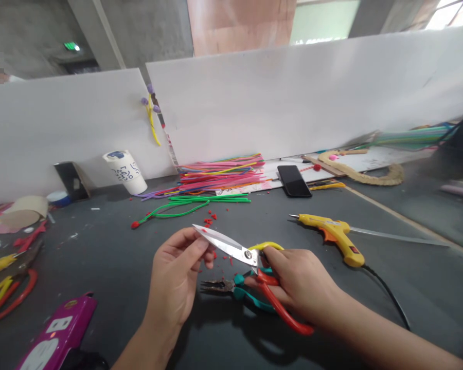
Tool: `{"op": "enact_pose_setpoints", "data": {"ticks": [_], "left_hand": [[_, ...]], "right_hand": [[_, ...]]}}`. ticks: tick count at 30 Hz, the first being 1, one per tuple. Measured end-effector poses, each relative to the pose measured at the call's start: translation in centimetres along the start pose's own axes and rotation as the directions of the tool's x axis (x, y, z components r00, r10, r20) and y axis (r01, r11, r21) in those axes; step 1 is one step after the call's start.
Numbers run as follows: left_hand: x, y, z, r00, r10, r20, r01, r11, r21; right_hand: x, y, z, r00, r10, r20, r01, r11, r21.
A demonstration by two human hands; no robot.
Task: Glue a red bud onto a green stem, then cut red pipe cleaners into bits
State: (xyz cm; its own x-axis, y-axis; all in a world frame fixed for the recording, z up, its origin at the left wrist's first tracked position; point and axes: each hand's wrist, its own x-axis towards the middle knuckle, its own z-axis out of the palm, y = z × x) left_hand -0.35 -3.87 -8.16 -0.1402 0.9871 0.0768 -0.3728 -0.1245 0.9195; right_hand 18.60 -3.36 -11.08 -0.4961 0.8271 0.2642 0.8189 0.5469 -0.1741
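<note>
My right hand [303, 275] grips a pair of scissors [227, 246] by a yellow and a red handle, the blades pointing left. The blade tips reach the fingertips of my left hand [177, 270], whose thumb and forefinger are pinched together. A red speck shows on the blade by these fingers; what they hold is hidden. Under the scissors, needle-nose pliers [218, 286] with teal handles lie on the dark table, partly covered by my right hand. Red fuzzy scraps [209, 220] are scattered just beyond the blades. Green pipe cleaners [189, 208], one tipped with a red ball, lie farther back.
A yellow glue gun [330, 231] with its stick and cord lies to the right. A black phone [294, 181], bundled coloured pipe cleaners [221, 174] and a paper cup [125, 172] line the back by white panels. A purple device [59, 334] and other scissors [13, 295] are at left.
</note>
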Motion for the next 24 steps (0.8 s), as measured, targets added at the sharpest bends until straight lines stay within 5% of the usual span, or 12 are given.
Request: {"op": "enact_pose_setpoints", "data": {"ticks": [4, 8, 13, 18, 24], "left_hand": [[0.1, 0.1, 0.0, 1.000, -0.006, 0.001, 0.006, 1.000, -0.005], [-0.2, -0.1, 0.1, 0.990, -0.120, 0.079, 0.119, 0.993, 0.025], [-0.7, -0.9, 0.4, 0.897, -0.341, 0.281, 0.323, 0.940, 0.110], [-0.8, -1.7, 0.5, 0.798, -0.472, 0.375, 0.422, 0.881, 0.213], [-0.9, -2.1, 0.4, 0.754, -0.544, 0.369, 0.438, 0.834, 0.334]], "right_hand": [[0.1, -0.1, -0.1, 0.999, 0.048, -0.001, -0.048, 0.997, 0.064], [0.3, -0.7, -0.3, 0.983, 0.173, 0.067, -0.185, 0.910, 0.370], [0.7, -1.2, -1.4, 0.949, 0.249, 0.193, -0.302, 0.547, 0.781], [0.7, -1.1, -2.1, 0.916, 0.204, 0.346, -0.390, 0.245, 0.888], [0.7, -1.4, -2.3, 0.924, 0.157, 0.349, -0.380, 0.271, 0.884]]}}
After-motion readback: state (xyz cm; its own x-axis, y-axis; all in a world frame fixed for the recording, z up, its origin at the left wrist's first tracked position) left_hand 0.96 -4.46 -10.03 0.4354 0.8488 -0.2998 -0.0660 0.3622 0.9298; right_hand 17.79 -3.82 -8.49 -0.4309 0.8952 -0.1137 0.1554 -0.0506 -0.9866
